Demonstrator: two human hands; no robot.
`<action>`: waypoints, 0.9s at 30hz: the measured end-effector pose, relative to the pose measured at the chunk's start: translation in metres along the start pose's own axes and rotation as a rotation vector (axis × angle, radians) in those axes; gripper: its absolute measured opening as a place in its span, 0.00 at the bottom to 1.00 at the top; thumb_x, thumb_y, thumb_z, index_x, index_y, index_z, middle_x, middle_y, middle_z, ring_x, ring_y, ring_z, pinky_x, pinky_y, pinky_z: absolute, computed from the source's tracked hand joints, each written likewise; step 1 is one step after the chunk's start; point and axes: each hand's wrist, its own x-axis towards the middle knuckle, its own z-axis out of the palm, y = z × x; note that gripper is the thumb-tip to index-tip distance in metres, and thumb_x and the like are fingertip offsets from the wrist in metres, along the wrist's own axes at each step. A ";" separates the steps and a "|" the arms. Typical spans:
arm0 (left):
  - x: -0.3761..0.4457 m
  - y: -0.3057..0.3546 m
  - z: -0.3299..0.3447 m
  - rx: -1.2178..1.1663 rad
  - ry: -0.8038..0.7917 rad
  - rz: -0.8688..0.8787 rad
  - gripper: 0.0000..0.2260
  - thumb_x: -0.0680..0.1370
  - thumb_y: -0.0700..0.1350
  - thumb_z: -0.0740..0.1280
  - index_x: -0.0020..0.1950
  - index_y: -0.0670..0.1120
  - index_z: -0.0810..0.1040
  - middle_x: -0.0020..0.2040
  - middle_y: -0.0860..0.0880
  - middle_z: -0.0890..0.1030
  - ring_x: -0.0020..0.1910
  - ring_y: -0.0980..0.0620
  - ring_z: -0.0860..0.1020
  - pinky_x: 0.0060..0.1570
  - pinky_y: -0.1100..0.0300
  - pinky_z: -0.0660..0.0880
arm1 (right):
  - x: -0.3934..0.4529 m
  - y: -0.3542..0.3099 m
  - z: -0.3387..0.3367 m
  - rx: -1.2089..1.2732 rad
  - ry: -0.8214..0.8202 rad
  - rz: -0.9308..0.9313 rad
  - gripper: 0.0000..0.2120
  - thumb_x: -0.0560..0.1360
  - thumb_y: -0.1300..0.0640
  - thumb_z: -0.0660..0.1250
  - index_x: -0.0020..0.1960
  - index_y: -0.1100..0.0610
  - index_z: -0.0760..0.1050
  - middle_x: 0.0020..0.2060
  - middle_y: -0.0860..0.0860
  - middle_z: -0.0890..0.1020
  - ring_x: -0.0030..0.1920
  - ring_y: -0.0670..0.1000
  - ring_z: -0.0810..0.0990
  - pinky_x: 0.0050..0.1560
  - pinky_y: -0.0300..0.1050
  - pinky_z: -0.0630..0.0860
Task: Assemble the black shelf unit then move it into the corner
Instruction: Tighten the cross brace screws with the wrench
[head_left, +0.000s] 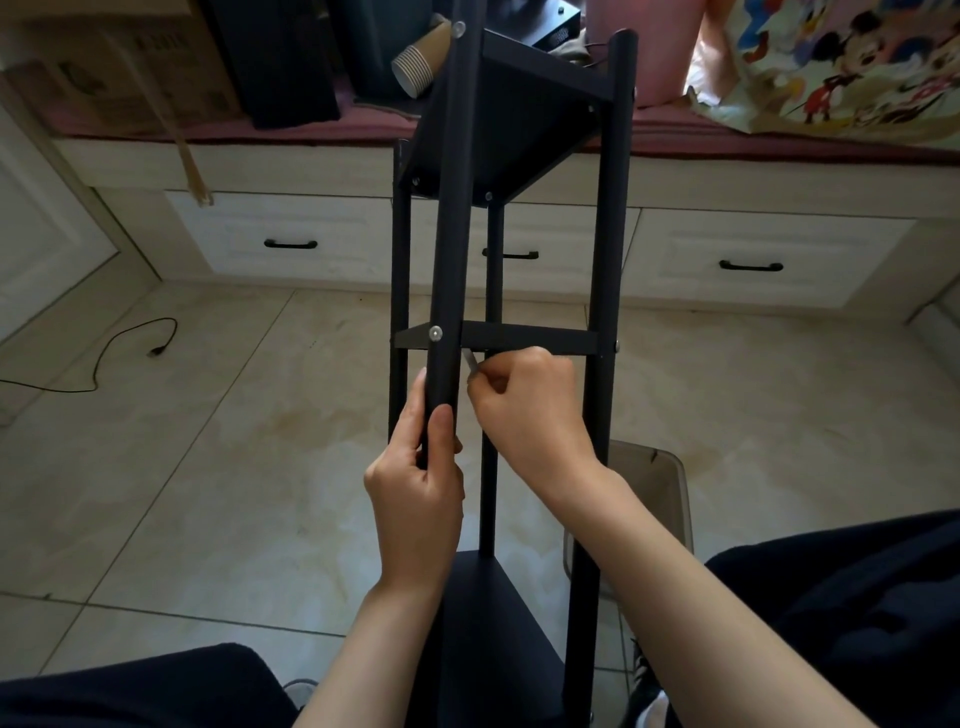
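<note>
- Evidently the left hand (415, 473) wraps its fingers and thumb round the near post (449, 218) close to its free lower end, most likely to steady it while the joint above is worked
- Just beside it, the right hand (524, 400) has its fingers curled in a pinch on a small silvery tool (470, 359), probably a hex key, whose tip pokes up at the underside of the middle shelf (524, 338); what the tip meets is hidden behind the post
- That grip suits tightening a fastener from behind, since a silver bolt head (435, 332) shows on the post's front at the same shelf
- So the step in hand looks like fixing this post to the middle shelf
- The shelf unit (608, 218) lies tilted away from the person, its near shelf (498, 613) between the knees and its far end leaning over the window seat (291, 132), which puts the joints within reach
- It seems nearly built: three shelves sit between the posts, with bolts showing at the upper shelf (514, 119) too
- Farther out, a stack of paper cups (418, 62) and a cardboard box (119, 67) rest on the seat, drawers (291, 244) run below it, and a cable (130, 343) trails over the tiled floor (208, 467)
- No corner for the unit is in view, so the move has not yet begun
</note>
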 end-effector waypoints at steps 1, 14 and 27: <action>0.000 0.000 0.000 -0.004 0.000 -0.004 0.21 0.81 0.56 0.60 0.74 0.53 0.71 0.33 0.58 0.78 0.23 0.50 0.72 0.24 0.53 0.74 | -0.001 0.001 0.001 0.003 0.008 -0.008 0.12 0.79 0.60 0.64 0.39 0.59 0.81 0.30 0.49 0.79 0.30 0.46 0.76 0.31 0.30 0.69; -0.003 -0.001 -0.003 -0.016 -0.007 0.027 0.19 0.82 0.57 0.61 0.73 0.55 0.71 0.31 0.53 0.77 0.22 0.54 0.72 0.24 0.58 0.73 | -0.004 0.023 0.041 0.340 0.194 -0.106 0.08 0.77 0.60 0.70 0.42 0.62 0.83 0.34 0.51 0.84 0.36 0.46 0.83 0.41 0.42 0.79; -0.004 0.002 0.004 -0.037 -0.072 0.044 0.22 0.80 0.59 0.60 0.73 0.54 0.71 0.27 0.56 0.74 0.22 0.56 0.70 0.25 0.62 0.71 | -0.007 0.040 0.036 0.185 0.253 -0.204 0.05 0.78 0.63 0.68 0.47 0.63 0.82 0.38 0.54 0.83 0.38 0.49 0.81 0.43 0.40 0.78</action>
